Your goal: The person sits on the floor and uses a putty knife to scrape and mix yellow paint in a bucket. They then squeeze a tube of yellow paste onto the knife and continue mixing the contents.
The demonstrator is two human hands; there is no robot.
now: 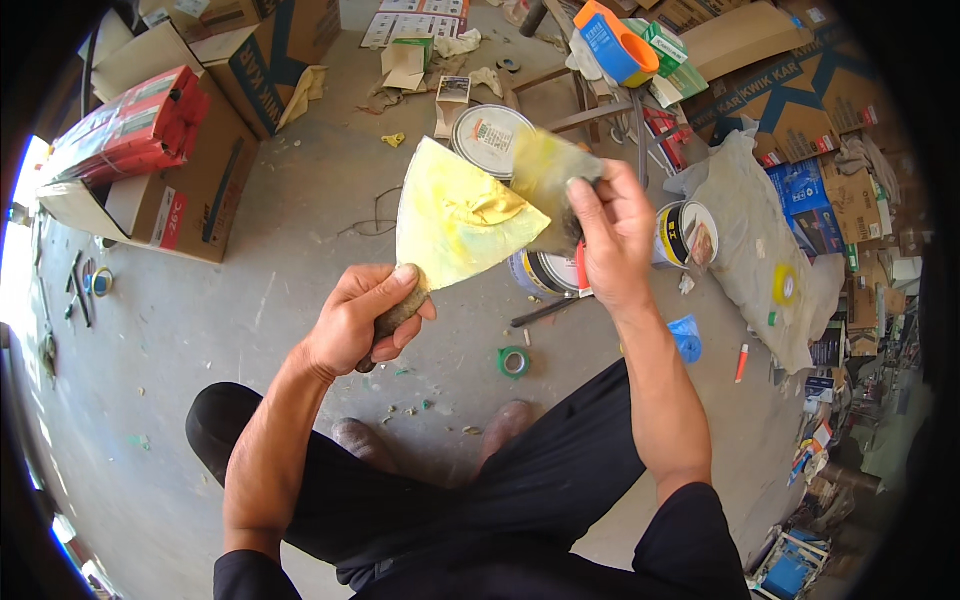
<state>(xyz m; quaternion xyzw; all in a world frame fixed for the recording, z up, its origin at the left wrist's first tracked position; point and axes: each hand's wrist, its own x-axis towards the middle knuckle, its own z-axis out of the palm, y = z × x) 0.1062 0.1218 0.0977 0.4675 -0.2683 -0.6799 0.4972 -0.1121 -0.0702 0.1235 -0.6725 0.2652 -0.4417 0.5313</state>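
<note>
My left hand [362,315] is wrapped round the handle of a wide, fan-shaped putty knife [425,245], its blade tilted up in front of me. Yellow putty [488,205] is smeared over that blade, with a thicker lump toward its right corner. In my right hand [612,230] I grip a flat scraper [552,175], thumb on its near face. Yellow streaks show on the scraper, which is blurred by motion. It stands close to the right corner of the putty knife; whether the two touch I cannot tell.
Beyond my hands are a closed tin [488,142], a second tin [550,275] and a third tin [672,235]. A green tape roll [513,362] lies on the grey floor. Left stands a cardboard box [225,190] with a red package [130,125]; right lies a crumpled grey sheet [745,250].
</note>
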